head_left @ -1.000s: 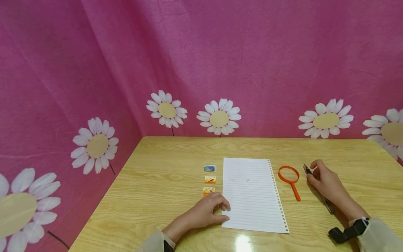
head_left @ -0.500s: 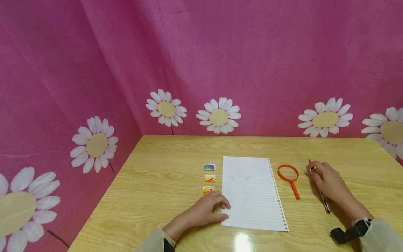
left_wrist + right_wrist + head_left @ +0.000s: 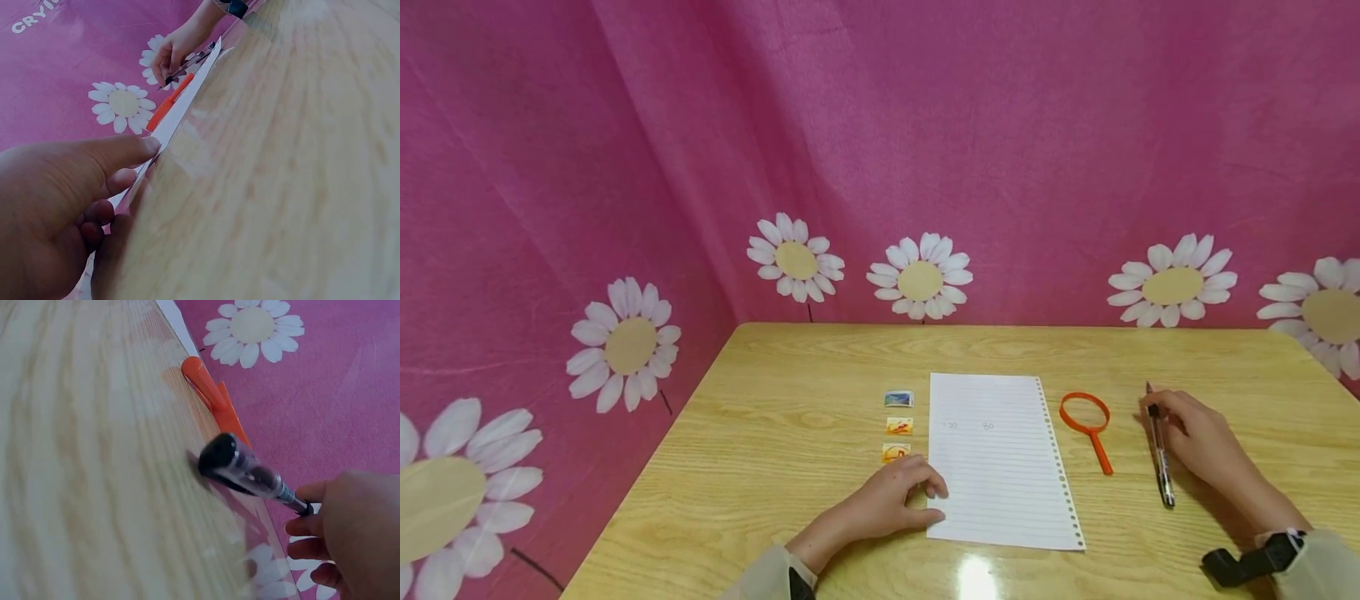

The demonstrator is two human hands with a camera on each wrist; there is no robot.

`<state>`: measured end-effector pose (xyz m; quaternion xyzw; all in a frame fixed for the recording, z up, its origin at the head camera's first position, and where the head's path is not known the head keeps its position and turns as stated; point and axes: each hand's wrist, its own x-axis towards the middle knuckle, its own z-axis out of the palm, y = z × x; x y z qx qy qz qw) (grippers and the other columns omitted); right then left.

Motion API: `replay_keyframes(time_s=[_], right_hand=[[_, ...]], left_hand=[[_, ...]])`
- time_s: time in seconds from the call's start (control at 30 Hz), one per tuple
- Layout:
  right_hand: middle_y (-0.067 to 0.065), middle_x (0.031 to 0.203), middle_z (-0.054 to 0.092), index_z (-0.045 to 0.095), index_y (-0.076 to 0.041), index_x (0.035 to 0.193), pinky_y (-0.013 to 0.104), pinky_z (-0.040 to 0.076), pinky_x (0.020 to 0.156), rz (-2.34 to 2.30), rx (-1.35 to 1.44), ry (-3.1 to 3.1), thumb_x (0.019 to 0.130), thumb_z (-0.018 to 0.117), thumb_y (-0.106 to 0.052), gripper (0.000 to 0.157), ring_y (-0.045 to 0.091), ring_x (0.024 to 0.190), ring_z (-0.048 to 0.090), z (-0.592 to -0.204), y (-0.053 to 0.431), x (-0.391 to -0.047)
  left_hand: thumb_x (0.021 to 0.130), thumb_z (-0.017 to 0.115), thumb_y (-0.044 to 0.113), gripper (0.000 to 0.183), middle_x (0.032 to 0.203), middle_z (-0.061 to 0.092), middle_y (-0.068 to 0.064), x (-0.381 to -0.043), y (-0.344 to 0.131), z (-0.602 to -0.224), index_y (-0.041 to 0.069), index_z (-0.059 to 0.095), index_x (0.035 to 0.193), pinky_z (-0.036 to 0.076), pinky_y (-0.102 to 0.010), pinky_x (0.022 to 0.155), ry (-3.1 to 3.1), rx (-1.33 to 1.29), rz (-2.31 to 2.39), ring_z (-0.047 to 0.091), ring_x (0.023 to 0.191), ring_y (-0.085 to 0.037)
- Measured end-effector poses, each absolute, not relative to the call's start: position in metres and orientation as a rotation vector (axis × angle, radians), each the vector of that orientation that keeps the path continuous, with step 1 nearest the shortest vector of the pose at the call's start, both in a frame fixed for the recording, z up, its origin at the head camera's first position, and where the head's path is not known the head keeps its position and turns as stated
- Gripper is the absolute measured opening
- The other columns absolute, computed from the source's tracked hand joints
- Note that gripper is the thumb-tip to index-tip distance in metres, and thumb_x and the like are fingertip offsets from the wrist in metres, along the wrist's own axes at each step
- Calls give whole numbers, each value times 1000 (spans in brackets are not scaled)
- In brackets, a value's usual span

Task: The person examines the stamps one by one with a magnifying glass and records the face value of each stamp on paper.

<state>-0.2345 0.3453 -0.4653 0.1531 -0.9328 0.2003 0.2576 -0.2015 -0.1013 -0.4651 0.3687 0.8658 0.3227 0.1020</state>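
Note:
My right hand [image 3: 1206,437] pinches a clear-barrelled pen [image 3: 1159,458] near its pointed end. In the right wrist view the dark back end of the pen [image 3: 237,464] points toward the camera, close to the table surface. My left hand [image 3: 891,500] rests at the lower left edge of a lined sheet of paper [image 3: 992,492], its fingers loosely bent and its thumb lying on the edge. Two faint pencilled numbers stand on the upper part of the sheet. An orange-red magnifying glass [image 3: 1097,446] lies between the paper and the pen.
Three small picture stamps lie in a column left of the paper: a blue one [image 3: 898,399], a yellow-and-red one [image 3: 898,426] and another yellow one [image 3: 896,452] just beyond my left hand. The wooden table [image 3: 775,417] meets a pink flowered curtain [image 3: 1000,150] at the back.
My right hand has shifted slightly right, and the pen has swung from a slant to nearly straight front to back, its back end moving left. My left hand stays at the paper.

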Motion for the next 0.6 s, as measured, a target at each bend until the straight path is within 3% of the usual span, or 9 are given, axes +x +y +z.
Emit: replay_keyframes(time_s=[0.23, 0.6], right_hand=[[11, 90, 66, 63, -6, 107, 12, 40, 62, 534, 438, -2553, 71, 73, 14, 42, -1, 75, 49, -465, 350, -231], [5, 85, 62, 64, -4, 106, -4, 31, 71, 572, 427, -2433, 67, 79, 14, 46, -18, 82, 40, -468, 350, -228]], left_hand=[[90, 71, 28, 17, 95, 57, 7, -202, -102, -466, 20, 65, 104, 42, -15, 84, 2562, 1103, 957, 47, 88, 3], [90, 71, 28, 17, 95, 58, 6, -203, -102, -466, 20, 65, 104, 42, -15, 82, 2552, 1119, 977, 47, 87, 2]])
